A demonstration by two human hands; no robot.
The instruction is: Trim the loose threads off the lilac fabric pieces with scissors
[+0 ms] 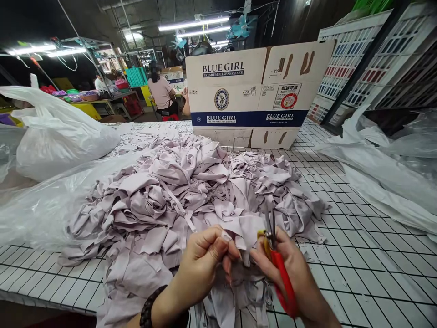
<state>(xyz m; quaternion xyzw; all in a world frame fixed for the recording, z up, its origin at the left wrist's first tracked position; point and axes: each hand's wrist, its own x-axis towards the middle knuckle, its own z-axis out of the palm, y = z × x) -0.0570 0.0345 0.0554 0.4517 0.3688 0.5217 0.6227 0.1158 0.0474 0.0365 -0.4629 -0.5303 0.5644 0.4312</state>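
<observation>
My left hand [208,255] is closed in a pinch on a piece of pale mauve fabric, a bit of which pokes out above the thumb. In my right hand [290,264] sits a pair of scissors [280,275] with red handles, its blades pointing up and slightly apart. Yellow material shows around the scissors near the pivot. Both hands are over the near side of a large heap of mauve garment pieces [177,168], some with narrow straps. More of the fabric hangs down below my hands toward the table's front.
A Blue Girl carton [239,98] stands behind the heap on a white table with black grid lines [358,255]. White plastic bags lie left [61,132] and right [372,159]. Stacked white crates [362,59] rise at the right. A person [160,93] sits further back.
</observation>
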